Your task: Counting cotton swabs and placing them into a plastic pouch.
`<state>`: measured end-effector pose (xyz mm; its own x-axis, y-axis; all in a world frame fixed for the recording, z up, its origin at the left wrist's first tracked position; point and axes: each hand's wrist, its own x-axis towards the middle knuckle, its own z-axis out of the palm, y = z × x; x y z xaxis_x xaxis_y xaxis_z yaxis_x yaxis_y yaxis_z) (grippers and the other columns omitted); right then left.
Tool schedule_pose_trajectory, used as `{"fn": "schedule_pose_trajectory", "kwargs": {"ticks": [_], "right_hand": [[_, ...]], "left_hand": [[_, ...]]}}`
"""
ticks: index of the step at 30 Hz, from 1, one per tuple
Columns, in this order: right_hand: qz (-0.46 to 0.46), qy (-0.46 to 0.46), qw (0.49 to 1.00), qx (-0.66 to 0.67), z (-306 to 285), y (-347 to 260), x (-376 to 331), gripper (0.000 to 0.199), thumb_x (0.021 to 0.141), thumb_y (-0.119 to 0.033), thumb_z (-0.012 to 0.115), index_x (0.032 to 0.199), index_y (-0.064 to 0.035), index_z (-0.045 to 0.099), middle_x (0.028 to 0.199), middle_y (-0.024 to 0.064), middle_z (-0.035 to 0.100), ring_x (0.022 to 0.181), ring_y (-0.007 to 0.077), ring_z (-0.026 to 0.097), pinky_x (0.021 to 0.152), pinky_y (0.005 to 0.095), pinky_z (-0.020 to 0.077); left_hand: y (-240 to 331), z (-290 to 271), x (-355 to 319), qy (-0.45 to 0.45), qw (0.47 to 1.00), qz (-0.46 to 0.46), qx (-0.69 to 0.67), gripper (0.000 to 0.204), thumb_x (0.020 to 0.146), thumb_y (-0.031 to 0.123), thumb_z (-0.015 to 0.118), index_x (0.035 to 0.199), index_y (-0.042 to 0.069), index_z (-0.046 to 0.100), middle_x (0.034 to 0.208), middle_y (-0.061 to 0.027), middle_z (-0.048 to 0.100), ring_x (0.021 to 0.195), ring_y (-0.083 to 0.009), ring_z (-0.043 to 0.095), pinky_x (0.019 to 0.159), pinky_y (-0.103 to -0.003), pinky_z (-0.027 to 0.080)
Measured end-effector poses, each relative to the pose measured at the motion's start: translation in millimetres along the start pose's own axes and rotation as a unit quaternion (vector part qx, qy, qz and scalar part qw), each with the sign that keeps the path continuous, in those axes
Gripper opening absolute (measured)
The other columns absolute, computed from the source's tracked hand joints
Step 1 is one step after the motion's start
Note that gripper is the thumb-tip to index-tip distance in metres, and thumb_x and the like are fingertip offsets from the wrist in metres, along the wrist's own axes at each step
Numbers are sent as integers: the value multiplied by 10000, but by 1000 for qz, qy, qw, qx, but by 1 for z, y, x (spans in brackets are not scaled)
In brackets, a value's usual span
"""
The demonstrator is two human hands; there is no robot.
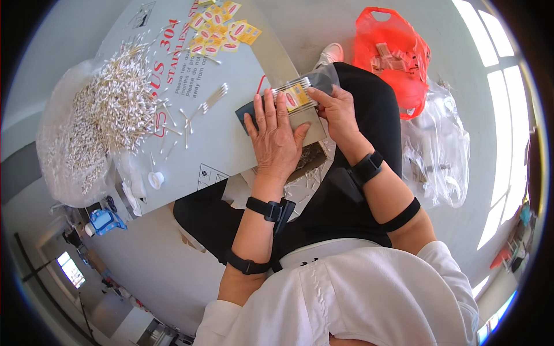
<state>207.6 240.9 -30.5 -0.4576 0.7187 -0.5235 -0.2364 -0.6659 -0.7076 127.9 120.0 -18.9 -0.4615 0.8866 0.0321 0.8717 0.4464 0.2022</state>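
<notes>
Head view: slim white-tipped cotton swabs w/ rectangular yellow paper card lay near 12 o'clock. L hand, open & flat, covered their 9 o'clock end; R hand half-curled at 3, hold unclear. Light pressure prob. best kept swabs parallel.

Strong daylight is entering through the tall window on the right, which is burning out to white. Soft, even light is covering the grey board right to its near edge. The fisheye is bowing straight lines; past the board's near left corner, fine detail is looking dim and blurred.
</notes>
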Motion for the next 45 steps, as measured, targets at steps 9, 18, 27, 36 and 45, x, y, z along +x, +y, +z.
{"fn": "schedule_pose_trajectory", "kwargs": {"ticks": [9,18,27,36,45], "right_hand": [[-356,127,856,-353,-22,-6,9,352,823,-170,759,1084,6,603,900,38,613,775,121,535,650,263,438],[-357,-190,794,-454,66,9,-8,174,801,16,689,963,-7,630,904,113,597,697,229,605,636,325,485],[-440,-258,690,-514,98,60,5,223,768,19,668,986,-18,640,1005,135,589,841,336,619,719,393,527],[-452,-257,670,-530,99,71,-10,173,761,17,668,924,-33,638,940,99,581,827,303,607,700,380,513],[-451,-254,675,-526,101,71,-11,150,768,2,670,906,-51,644,932,85,577,810,287,601,692,365,503]], "left_hand": [[-85,-14,5,201,971,-84,-103,528,834,130,680,1330,48,519,1332,-158,509,1253,-372,443,1066,-475,336],[-129,-29,47,164,981,-85,-65,303,726,72,749,1021,84,683,1036,-45,613,1026,-269,534,871,-388,434],[-116,-12,12,240,963,-24,-118,116,724,-2,662,783,79,604,850,-43,580,839,-278,541,736,-384,460],[-158,-31,-24,312,914,-233,-112,317,686,-18,713,976,40,599,971,-114,566,951,-340,522,829,-460,433],[-183,-51,13,177,975,-118,-60,211,673,3,741,834,85,632,955,-65,552,965,-300,499,801,-428,408]]}}
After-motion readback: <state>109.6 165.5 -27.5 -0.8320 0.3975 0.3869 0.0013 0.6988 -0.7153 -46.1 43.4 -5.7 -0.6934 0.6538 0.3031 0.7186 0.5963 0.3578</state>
